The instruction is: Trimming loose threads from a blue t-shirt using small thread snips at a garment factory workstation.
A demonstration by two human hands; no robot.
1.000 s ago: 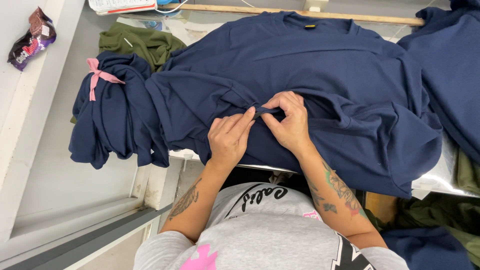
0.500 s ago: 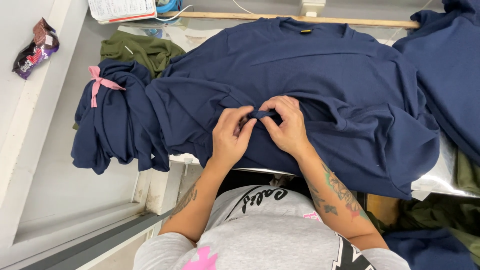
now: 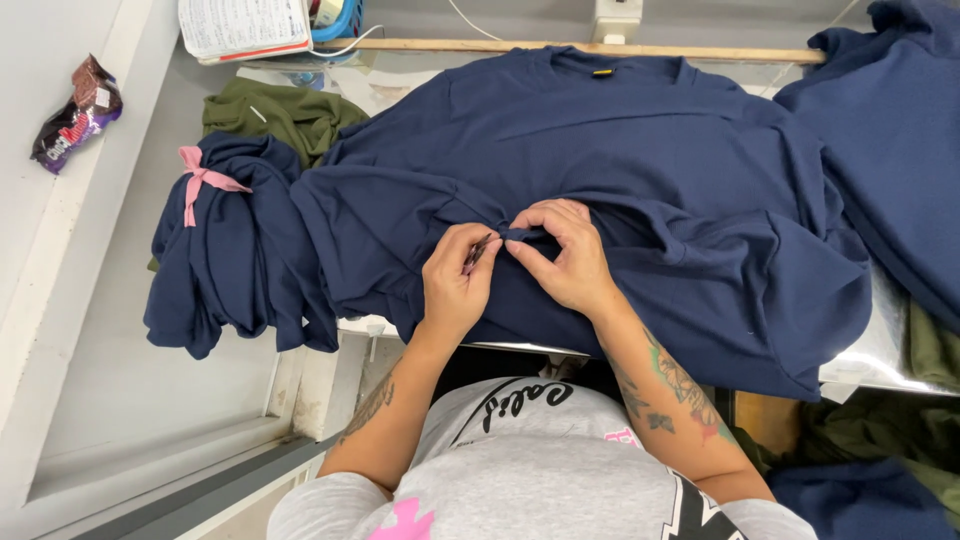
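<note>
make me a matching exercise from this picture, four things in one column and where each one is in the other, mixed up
Things:
1. navy shirt
2. pink ribbon
3. snack wrapper
4. olive green garment

Places:
A. on the pale ledge at the far left
B. spread over the table, a fold pinched by the right hand, with the left hand beside it holding a small tool
C. tied round the navy bundle left of the shirt
D. behind the navy bundle, near the open notebook

Pairs: 1-B, 2-C, 3-A, 4-D
</note>
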